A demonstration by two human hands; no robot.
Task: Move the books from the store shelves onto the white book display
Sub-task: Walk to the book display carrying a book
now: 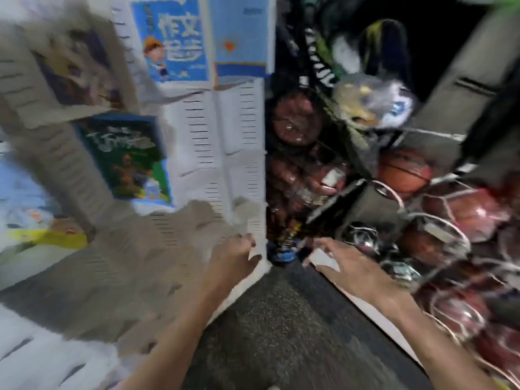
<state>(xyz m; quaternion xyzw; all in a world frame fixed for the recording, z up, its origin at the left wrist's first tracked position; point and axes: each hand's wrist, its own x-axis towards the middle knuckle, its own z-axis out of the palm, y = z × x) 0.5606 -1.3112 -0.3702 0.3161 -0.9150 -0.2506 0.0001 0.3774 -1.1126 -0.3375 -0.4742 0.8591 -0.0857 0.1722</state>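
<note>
The frame is motion-blurred. The white book display (pixel 213 153), a slotted panel stand, fills the left half. It carries a blue cartoon-cover book (pixel 171 40), a pale blue book (pixel 242 38), a green book (pixel 126 156) and a purple-toned book (pixel 76 66). My left hand (pixel 233 257) grips the display's lower right corner edge, fingers curled round it. My right hand (pixel 346 263) lies with spread fingers on a flat white board or cover (pixel 323 258) that runs back under my forearm; what it is stays unclear.
Basketballs (pixel 405 170) in net bags and wire racks crowd the right side, with more balls and dark bags stacked behind the display's edge. A grey upright (pixel 461 88) stands at the upper right. Dark speckled floor (pixel 281 319) lies between my arms.
</note>
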